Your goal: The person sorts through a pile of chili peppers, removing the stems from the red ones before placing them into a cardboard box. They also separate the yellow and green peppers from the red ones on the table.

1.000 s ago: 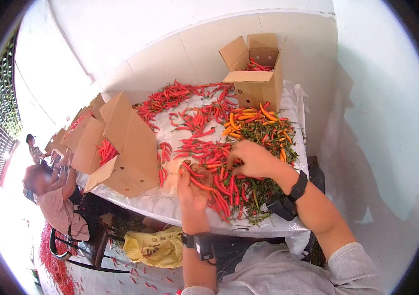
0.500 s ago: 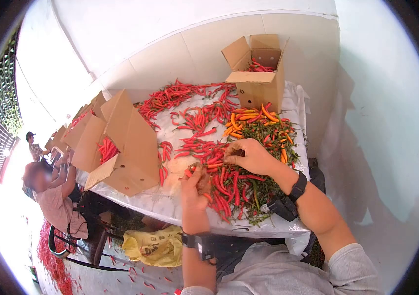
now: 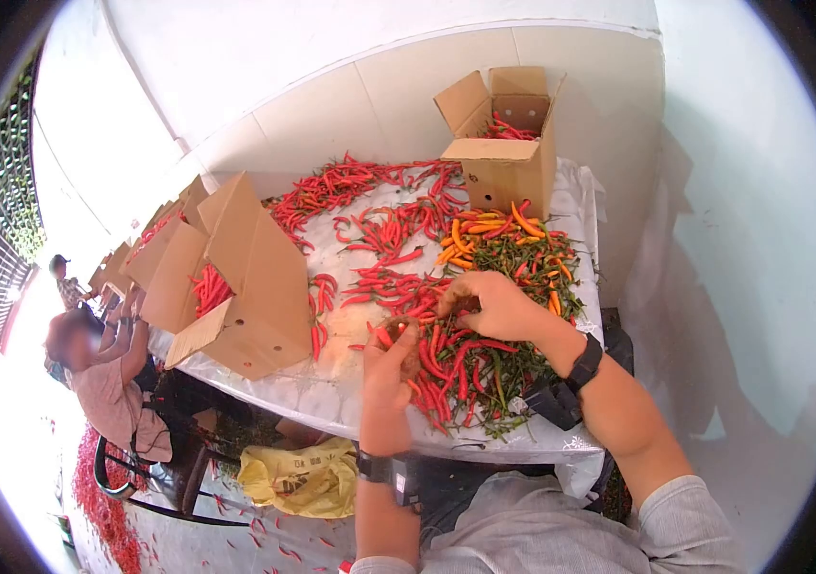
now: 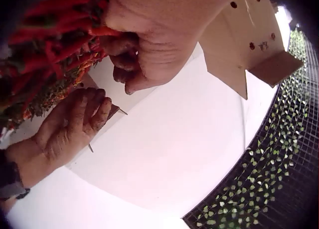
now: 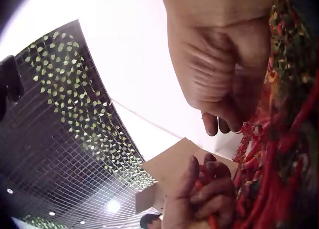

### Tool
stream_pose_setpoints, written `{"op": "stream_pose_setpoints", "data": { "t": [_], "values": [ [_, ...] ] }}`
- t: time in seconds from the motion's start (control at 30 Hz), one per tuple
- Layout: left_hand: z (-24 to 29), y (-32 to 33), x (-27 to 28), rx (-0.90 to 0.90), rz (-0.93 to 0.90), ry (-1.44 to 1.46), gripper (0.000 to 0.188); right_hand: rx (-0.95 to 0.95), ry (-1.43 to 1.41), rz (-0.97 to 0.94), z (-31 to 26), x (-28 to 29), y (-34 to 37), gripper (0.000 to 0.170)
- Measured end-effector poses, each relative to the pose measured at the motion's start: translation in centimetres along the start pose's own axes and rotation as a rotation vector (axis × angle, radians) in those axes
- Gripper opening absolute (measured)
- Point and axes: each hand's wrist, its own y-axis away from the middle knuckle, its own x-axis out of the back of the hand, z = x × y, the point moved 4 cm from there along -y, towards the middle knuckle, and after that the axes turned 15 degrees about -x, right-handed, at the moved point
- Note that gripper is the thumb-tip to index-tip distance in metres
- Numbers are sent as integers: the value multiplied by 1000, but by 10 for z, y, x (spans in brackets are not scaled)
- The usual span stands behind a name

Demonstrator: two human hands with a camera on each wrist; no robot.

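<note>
In the head view my left hand (image 3: 390,375) grips red chili peppers (image 3: 385,338) at the front of the table; red also shows between its fingers (image 5: 215,189) in the right wrist view. Just to its right, my right hand (image 3: 496,308) hangs over the pile with fingers bent toward the thumb, and nothing is visible between them. The left wrist view shows the curled right hand (image 4: 72,126) from the side. Loose red chilies (image 3: 446,368) lie beside both hands. Green chilies and stems (image 3: 513,373) spread under the right wrist, with orange chilies (image 3: 526,222) behind.
An open carton (image 3: 499,182) with red chilies stands at the back right. Another carton (image 3: 264,297) tilts at the left. More red chilies (image 3: 331,187) lie toward the wall. A seated person (image 3: 116,387) is far left; a yellow sack (image 3: 302,483) lies below the table edge.
My left hand has moved slightly right, nearer the right hand, and its fingers have closed further around the chilies. The right hand has moved only a little, its fingers still bent.
</note>
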Motion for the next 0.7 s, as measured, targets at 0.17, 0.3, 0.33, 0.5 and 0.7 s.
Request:
{"op": "stream_pose_setpoints", "data": {
  "t": [0.17,0.3,0.33,0.5,0.7],
  "values": [
    [0,-2,5,20,16,91,7,-64,493,-148,3,-2,9,22],
    [-1,-3,7,28,14,117,7,-34,528,-241,8,-8,10,24],
    [-1,-3,8,34,23,110,8,-10,545,-248,11,-10,10,24],
    [0,-2,5,41,10,72,9,6,239,-145,3,-7,5,20],
    [-7,-1,4,-3,-66,-59,15,-137,-355,-173,-11,-4,3,21]
  ]
}}
